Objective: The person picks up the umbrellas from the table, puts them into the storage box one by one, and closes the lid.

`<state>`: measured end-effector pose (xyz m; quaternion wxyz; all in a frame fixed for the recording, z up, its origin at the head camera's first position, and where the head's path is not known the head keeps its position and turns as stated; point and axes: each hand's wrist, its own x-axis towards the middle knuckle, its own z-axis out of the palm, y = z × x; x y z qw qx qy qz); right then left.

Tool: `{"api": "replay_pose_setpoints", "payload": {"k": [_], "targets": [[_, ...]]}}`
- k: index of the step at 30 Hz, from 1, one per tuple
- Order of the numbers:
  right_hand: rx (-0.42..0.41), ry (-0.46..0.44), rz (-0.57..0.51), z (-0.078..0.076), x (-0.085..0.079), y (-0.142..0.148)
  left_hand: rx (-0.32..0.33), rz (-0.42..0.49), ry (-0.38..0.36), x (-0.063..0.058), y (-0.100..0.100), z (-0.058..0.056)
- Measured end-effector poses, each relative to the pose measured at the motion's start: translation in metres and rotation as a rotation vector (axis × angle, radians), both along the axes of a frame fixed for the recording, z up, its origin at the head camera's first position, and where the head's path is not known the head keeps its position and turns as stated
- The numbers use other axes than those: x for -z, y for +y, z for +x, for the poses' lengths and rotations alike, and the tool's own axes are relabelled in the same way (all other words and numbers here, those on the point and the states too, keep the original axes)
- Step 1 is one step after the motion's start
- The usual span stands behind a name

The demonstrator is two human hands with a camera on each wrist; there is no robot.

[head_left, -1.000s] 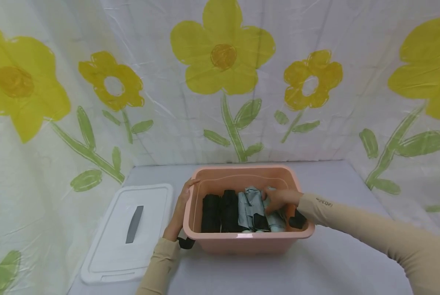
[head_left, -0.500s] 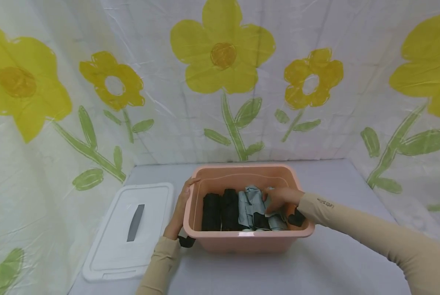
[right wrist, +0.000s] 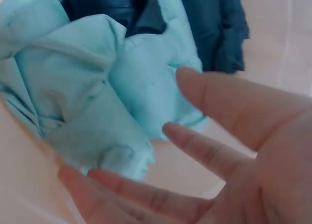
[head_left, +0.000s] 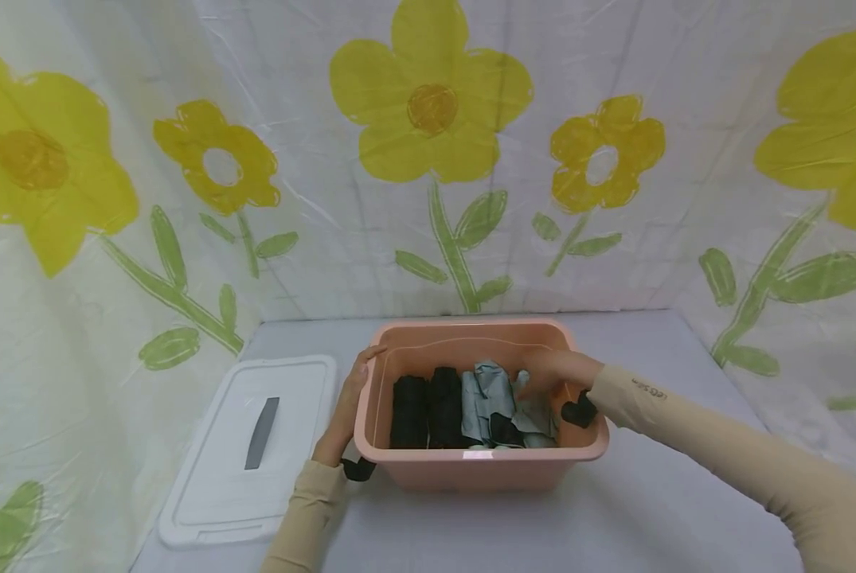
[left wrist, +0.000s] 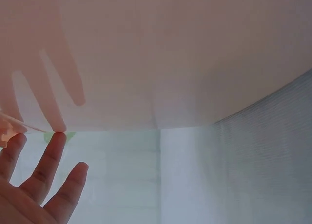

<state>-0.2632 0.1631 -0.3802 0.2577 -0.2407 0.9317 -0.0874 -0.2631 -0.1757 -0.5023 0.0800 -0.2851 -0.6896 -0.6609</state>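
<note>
A pink plastic bin (head_left: 479,473) holds a row of rolled cloth garments. Two black rolls (head_left: 409,414) lie on the left, and light blue rolls (head_left: 495,390) with a dark patch lie right of them. My left hand (head_left: 349,402) rests against the bin's left side, its fingertips at the rim; in the left wrist view the fingers are straight and spread. Inside the bin's right end is my right hand (head_left: 553,369). The right wrist view shows its fingers spread beside the end of the rightmost light blue roll (right wrist: 92,112), without gripping it.
A white lid (head_left: 299,414) with a grey handle (head_left: 262,434) lies flat on the pale table (head_left: 657,509), left of the bin. Behind hangs a white curtain (head_left: 327,263) printed with yellow flowers.
My right hand has shifted back and slightly right within the bin, its fingers coming away from the rightmost light blue roll, which shows more. The left hand keeps its place.
</note>
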Motion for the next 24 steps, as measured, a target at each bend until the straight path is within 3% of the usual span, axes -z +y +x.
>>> {"api": "replay_pose_setpoints", "payload": {"k": [2, 3, 6, 8, 12, 17, 24], "targets": [[0.028, -0.067, 0.011, -0.001, -0.007, 0.002, -0.011, -0.035, -0.020, -0.013, 0.002, 0.008], [0.022, -0.084, 0.000, -0.001, -0.010, 0.004, -0.042, -0.064, -0.109, -0.032, 0.006, 0.027], [0.010, -0.152, -0.043, -0.002, -0.021, 0.010, -0.051, -0.106, -0.140, -0.045, 0.006, 0.035], [0.003, -0.190, -0.082, -0.002, -0.027, 0.014, -0.051, -0.124, -0.151, -0.047, 0.004, 0.035], [-0.014, -0.214, -0.224, -0.002, -0.033, 0.024, -0.109, -0.215, -0.109, -0.039, -0.002, 0.030], [-0.009, -0.113, -0.342, 0.000, -0.037, 0.041, -0.235, -0.336, -0.018, -0.039, -0.008, 0.034], [-0.048, 0.055, -0.473, 0.007, -0.033, 0.059, -0.278, -0.344, 0.041, -0.067, -0.007, 0.056]]}}
